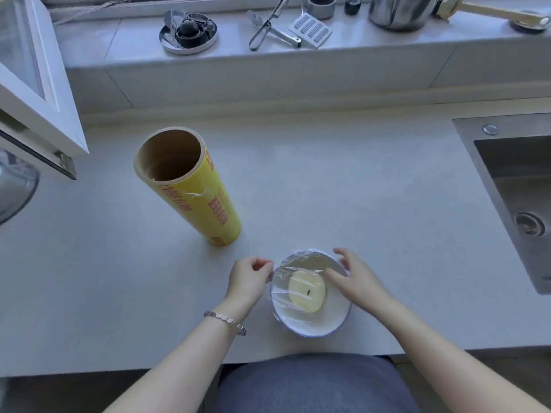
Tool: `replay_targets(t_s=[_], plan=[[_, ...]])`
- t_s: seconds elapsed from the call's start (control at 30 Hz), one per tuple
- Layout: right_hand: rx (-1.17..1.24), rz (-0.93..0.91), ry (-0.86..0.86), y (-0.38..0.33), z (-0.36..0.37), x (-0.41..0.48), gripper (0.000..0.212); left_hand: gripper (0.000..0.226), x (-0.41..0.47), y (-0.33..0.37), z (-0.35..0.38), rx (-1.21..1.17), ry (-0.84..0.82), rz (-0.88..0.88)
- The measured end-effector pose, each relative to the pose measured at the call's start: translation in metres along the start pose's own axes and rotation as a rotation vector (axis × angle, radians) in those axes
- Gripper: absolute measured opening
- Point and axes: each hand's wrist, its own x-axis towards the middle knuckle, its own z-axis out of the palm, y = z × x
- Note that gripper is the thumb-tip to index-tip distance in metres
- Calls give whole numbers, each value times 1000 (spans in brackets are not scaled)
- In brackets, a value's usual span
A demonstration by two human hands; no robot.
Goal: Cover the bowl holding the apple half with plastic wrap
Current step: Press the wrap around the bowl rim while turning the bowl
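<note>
A white bowl (313,324) with a thin blue rim sits near the counter's front edge. An apple half (307,291) lies in it, cut face up. Clear plastic wrap (293,268) is stretched over the bowl's top. My left hand (249,278) is at the bowl's left rim, fingers curled and pinching the wrap's edge. My right hand (354,277) rests over the right rim, fingers spread flat on the wrap. A large yellow roll of plastic wrap (193,192) stands upright to the back left, a loose end of film on its side.
A steel sink (518,198) is set into the counter at the right. The raised ledge behind holds a round tin (188,32) of metal parts, tongs (269,26), a grater (310,29) and a steel pot (399,10). An open window frame (35,84) juts in at the left.
</note>
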Motion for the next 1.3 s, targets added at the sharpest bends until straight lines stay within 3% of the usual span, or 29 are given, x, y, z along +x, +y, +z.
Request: replay_targets(t_s=[0.1,0.23,0.37,0.63,0.83,0.93,1.07,1.2,1.3], plan=[[-146,-182,-99,-26,-2,26,43,27,6,13,5,-96,-34,6],[-241,-174,-328,-46,-5,53,27,23,8,16,3,-83,-44,53],[-190,-221,-344,-51,-13,63,3,18,7,8,0,-136,-56,34],[93,-277,-291,-48,-12,63,20,11,4,-3,-1,-197,-194,-45],[-65,-338,-220,-43,0,63,18,17,0,-7,7,-382,-100,-105],[-150,-307,-261,-48,-3,66,10,18,-1,-5,19,-335,-27,-70],[-268,-281,-305,-56,-14,70,27,22,1,0,30,-285,78,-21],[-198,-380,-162,-50,-8,72,21,21,5,6,40,-275,182,-27],[-357,-503,-20,-44,1,73,24,24,6,14,48,-264,265,-12]])
